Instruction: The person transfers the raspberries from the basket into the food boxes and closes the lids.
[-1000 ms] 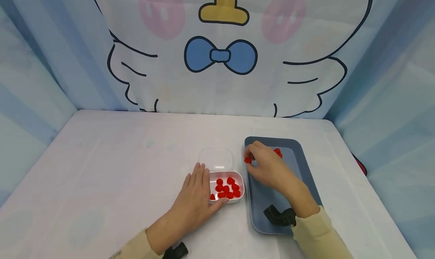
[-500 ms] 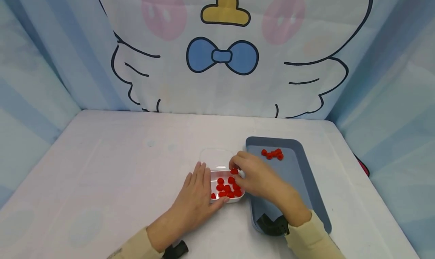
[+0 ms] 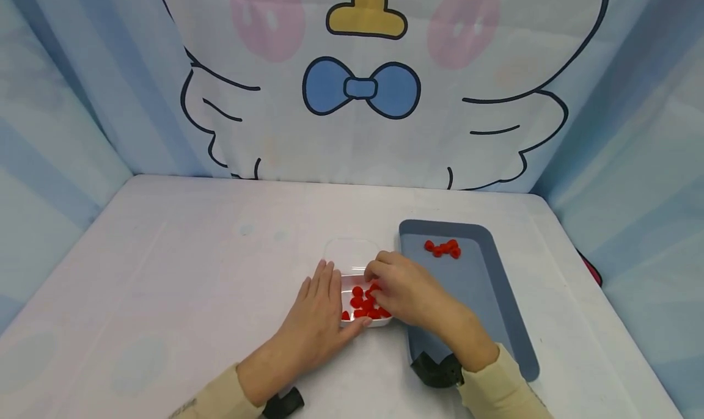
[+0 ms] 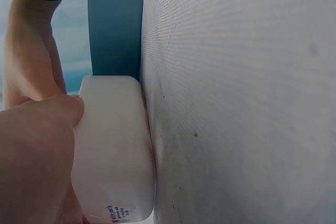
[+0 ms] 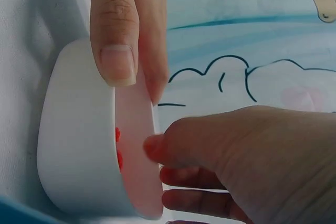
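A white box [image 3: 344, 280] holds several small red raspberry-like pieces [image 3: 357, 302]. My left hand [image 3: 310, 315] lies along its left side, fingers straight, with the thumb on the near rim. In the left wrist view that thumb presses on the white wall [image 4: 113, 145]. My right hand [image 3: 409, 291] reaches over the box's right side, fingertips down inside; a red piece [image 3: 375, 286] shows between thumb and index finger in the head view. In the right wrist view the right hand [image 5: 226, 156] dips into the box beside the left thumb, which covers the rim.
A blue-grey tray [image 3: 486, 272] stands right of the box, with several red pieces [image 3: 443, 248] in its far part. A clear lid [image 3: 350, 252] lies behind the box. A printed cloth [image 3: 363, 144] hangs behind the white table [image 3: 192, 254].
My right hand has moved left from the tray's edge to the box, carrying a red piece, then lowered its fingertips inside. The left hand stays at the box.
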A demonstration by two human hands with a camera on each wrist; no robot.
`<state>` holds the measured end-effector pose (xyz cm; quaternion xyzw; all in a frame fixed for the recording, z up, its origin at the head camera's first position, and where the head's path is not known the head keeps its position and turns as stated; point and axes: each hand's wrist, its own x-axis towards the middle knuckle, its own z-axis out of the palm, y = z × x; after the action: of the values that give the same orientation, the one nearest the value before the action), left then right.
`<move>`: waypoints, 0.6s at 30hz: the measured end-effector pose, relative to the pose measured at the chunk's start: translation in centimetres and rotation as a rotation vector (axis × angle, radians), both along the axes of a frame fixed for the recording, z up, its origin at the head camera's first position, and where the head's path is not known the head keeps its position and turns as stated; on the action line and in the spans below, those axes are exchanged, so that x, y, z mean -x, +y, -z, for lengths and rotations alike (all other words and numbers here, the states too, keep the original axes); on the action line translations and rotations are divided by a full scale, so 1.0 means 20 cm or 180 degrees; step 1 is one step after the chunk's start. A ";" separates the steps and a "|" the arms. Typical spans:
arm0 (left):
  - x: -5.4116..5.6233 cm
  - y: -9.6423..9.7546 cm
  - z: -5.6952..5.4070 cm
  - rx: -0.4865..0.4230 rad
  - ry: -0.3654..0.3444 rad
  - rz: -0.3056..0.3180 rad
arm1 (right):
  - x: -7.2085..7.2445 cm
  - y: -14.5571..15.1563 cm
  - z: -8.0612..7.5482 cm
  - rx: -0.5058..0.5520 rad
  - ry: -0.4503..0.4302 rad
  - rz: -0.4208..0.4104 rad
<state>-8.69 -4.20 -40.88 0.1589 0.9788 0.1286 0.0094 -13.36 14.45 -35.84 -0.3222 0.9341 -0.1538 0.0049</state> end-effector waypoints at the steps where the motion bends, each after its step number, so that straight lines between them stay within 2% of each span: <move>1: 0.00 0.00 0.00 0.0001 -0.0008 -0.0008 | 0.00 0.00 0.00 0.0031 -0.0013 0.0003; 7: 0.00 -0.01 0.00 0.0002 -0.0028 -0.0031 | 0.03 0.06 -0.02 0.0292 -0.0002 0.0142; 12: 0.01 0.00 0.00 -0.0001 -0.0066 -0.0026 | 0.07 0.12 -0.03 0.0294 0.0244 0.0339; 18: 0.01 -0.01 0.00 -0.0020 -0.0030 -0.0001 | 0.09 0.19 -0.05 0.0318 0.0261 0.0504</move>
<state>-8.81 -4.35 -40.92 0.1582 0.9784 0.1324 0.0135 -15.23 18.17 -34.93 -0.2533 0.9472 -0.1869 -0.0616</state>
